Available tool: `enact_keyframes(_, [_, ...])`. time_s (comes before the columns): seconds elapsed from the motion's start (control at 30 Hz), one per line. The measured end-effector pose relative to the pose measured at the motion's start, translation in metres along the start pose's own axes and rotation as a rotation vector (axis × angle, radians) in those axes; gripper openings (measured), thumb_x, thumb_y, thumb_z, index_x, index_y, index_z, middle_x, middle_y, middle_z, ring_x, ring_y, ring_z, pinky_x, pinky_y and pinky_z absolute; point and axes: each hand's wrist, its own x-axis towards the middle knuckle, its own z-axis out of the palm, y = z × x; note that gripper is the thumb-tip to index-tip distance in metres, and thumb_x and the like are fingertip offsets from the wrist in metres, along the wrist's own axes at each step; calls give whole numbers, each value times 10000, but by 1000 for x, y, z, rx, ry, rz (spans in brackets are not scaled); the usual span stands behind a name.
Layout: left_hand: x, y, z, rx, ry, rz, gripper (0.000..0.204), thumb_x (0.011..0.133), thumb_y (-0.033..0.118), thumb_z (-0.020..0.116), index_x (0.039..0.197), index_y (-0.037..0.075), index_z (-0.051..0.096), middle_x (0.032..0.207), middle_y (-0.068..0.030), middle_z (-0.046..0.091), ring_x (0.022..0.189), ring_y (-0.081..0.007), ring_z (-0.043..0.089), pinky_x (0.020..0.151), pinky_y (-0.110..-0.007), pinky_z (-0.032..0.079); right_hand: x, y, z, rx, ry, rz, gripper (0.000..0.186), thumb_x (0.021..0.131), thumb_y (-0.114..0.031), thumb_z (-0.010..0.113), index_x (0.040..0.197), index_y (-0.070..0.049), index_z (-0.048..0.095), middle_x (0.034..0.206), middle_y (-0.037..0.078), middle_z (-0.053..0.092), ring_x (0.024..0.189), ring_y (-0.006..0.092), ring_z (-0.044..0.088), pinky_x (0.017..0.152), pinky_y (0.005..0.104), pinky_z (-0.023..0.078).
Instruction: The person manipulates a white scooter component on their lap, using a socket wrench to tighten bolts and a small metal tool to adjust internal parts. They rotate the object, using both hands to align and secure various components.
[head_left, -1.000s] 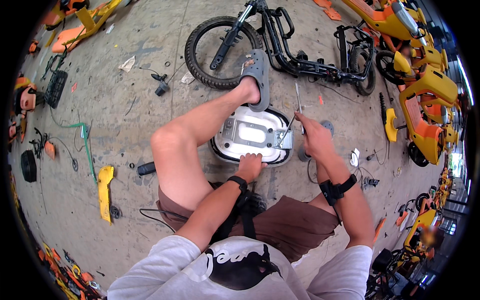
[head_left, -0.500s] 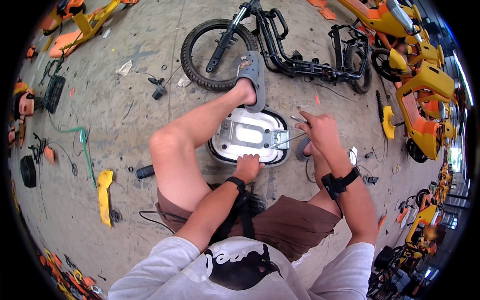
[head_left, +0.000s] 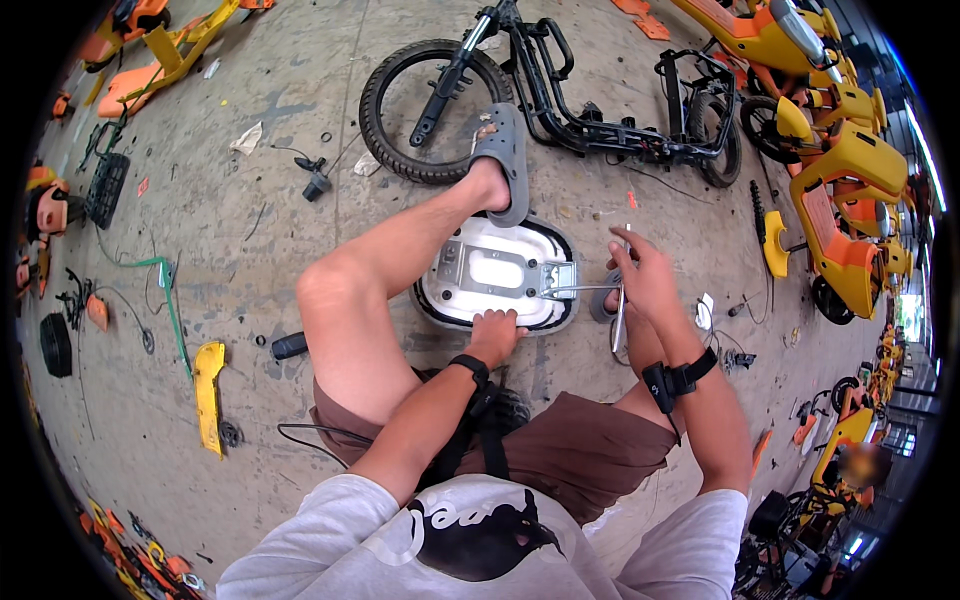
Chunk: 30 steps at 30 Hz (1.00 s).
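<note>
Seat base [head_left: 497, 272] upturned under left hand [head_left: 494, 333], fingers pressing its near rim; right hand [head_left: 645, 280] beside it, closed around T-handle wrench [head_left: 603, 291] reaching seat bracket

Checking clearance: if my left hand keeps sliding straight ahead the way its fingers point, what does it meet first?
Your left hand already rests on the near rim of the upturned seat. Straight ahead it would likely slide onto the grey metal plate in the middle, though depth is hard to judge.
</note>
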Motion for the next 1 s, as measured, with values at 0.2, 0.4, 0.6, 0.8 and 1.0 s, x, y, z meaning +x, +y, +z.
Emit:
enact_keyframes(0.2, [0,0,0,0,9,-3,384,920,423,564,1048,62,592,1035,-149,650,1037,-337,570,900,-494,405,-12,-10,14,-106,179,-206,293,920,-238,600,1151,-65,648,924,149,699,837,283,676,761,372,514])
enact_keyframes(0.4, [-1,2,-4,29,-32,-23,388,919,425,567,1099,83,596,1077,-126,643,1080,-304,560,926,-482,402,1,-28,6,-448,269,-808,172,879,-141,592,815,-5,675,820,125,669,1051,303,612,1026,448,387])
enact_keyframes(0.6, [-1,-2,4,17,32,29,381,918,416,569,1038,55,592,1018,-158,653,1025,-346,577,885,-498,416,11,-11,20,-495,114,-419,367,932,-229,508,664,-23,652,689,189,660,805,381,663,925,454,468])
enact_keyframes(0.8, [0,-2,2,1,22,14,384,917,417,568,1037,53,592,1018,-164,653,1030,-351,577,888,-506,416,23,-30,20,-496,103,93,515,960,-489,429,888,-43,677,754,222,672,760,422,654,688,501,506])
enact_keyframes(1.0, [2,-1,0,12,-23,-13,374,912,417,577,1073,81,609,1049,-121,651,1070,-305,563,915,-485,403,-1,-20,10,-494,-41,-663,487,938,-495,501,1180,-84,604,847,197,687,783,400,655,677,486,498])
